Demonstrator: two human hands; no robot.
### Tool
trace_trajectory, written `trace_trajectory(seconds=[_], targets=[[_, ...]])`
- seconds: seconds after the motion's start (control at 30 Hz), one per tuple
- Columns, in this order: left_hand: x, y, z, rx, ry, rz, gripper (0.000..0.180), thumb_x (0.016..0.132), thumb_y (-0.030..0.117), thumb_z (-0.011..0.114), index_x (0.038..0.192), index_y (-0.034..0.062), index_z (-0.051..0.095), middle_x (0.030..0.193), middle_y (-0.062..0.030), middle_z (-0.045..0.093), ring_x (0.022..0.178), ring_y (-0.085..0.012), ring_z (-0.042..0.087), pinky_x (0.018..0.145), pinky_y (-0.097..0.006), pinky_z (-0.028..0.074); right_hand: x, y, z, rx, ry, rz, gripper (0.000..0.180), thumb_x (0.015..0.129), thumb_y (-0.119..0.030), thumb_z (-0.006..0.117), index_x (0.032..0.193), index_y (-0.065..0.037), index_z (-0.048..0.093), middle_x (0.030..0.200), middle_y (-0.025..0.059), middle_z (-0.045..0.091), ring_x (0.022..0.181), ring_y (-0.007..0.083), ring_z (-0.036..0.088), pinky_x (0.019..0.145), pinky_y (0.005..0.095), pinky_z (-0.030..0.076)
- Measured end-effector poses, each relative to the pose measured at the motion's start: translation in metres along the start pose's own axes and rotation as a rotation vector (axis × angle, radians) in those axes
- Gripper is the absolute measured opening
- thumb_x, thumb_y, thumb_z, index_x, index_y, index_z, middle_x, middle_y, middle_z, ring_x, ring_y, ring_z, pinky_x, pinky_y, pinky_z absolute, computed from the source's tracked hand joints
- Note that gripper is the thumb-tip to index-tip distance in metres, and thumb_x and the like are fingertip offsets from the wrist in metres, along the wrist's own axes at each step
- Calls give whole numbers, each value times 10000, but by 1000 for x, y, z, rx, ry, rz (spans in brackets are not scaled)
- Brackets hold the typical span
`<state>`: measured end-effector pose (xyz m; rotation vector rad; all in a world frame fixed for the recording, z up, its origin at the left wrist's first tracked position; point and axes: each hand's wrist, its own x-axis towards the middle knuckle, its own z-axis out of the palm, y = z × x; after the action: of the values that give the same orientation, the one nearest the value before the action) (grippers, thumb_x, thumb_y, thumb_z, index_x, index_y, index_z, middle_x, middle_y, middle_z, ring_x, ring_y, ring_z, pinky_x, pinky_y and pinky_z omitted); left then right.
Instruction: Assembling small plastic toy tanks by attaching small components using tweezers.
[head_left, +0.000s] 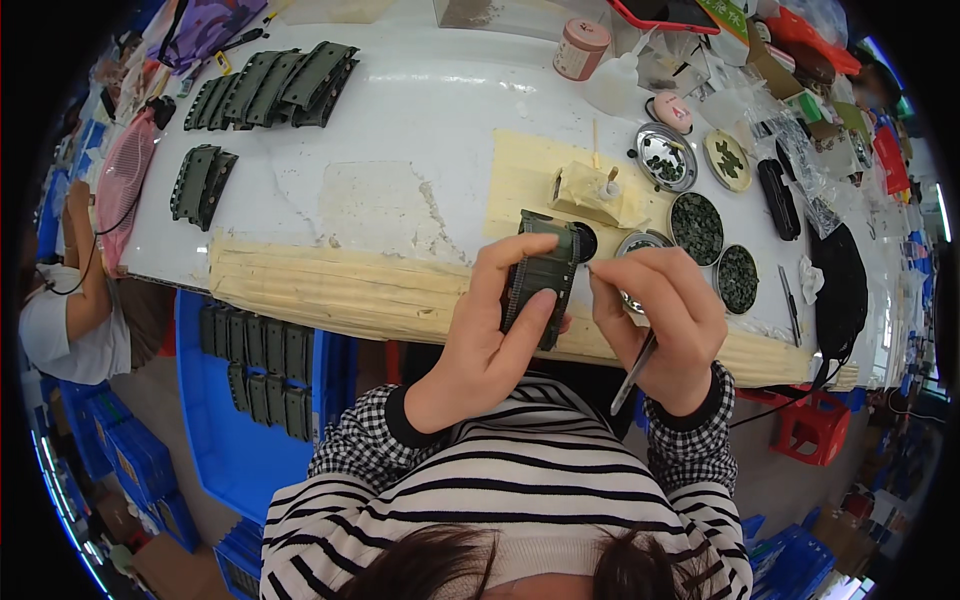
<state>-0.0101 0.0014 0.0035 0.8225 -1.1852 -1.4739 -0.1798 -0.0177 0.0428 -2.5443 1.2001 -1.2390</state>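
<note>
My left hand (472, 352) grips a dark green moulded plastic part (545, 275) between its thumb and fingers, tilted above the table's taped front edge. Pinched in my right hand (668, 315) is a pair of metal tweezers (633, 378), its rear end pointing down toward me. The right fingertips are close to the part's right edge; whether the tweezer tips touch it or hold a tiny piece is too small to tell. Just beyond the hands sits a tape-wrapped block (590, 192) with a small round neck on top. Round tins (697, 228) of small dark green pieces stand to the right.
Several similar green parts (270, 88) lie at the back left, with more (203, 185) nearer. A blue crate (235, 440) below the edge holds further parts. On the right are a black mask (838, 290), a black case (778, 198) and a thin tool (790, 305). Another person sits far left.
</note>
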Motion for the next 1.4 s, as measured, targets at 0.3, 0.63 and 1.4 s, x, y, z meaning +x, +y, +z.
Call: trace_trajectory(seconds=[0.3, 0.63, 1.4], targets=[[-1, -12, -2, 567, -26, 303, 713, 829, -84, 543, 1475, -5, 251, 940, -208, 616, 689, -257, 596, 662, -287, 491, 11, 6, 5, -49, -1, 8, 282, 672, -28, 715, 944, -23, 642, 842, 66, 616, 713, 229, 605, 644, 321, 479], [-2, -12, -3, 713, -12, 424, 727, 759, -114, 574, 1439, -24, 337, 871, -201, 607, 674, -302, 585, 642, -333, 497, 14, 2, -2, -91, -79, -55, 325, 644, -16, 669, 967, 6, 636, 840, 77, 611, 733, 220, 603, 647, 317, 471], [-4, -11, -7, 694, -63, 449, 735, 756, -109, 574, 1443, -12, 331, 1006, -225, 624, 754, -323, 602, 690, -355, 505, 11, 1, -5, -50, -140, -84, 281, 713, -43, 720, 978, 10, 644, 850, 84, 630, 725, 218, 617, 632, 317, 475]])
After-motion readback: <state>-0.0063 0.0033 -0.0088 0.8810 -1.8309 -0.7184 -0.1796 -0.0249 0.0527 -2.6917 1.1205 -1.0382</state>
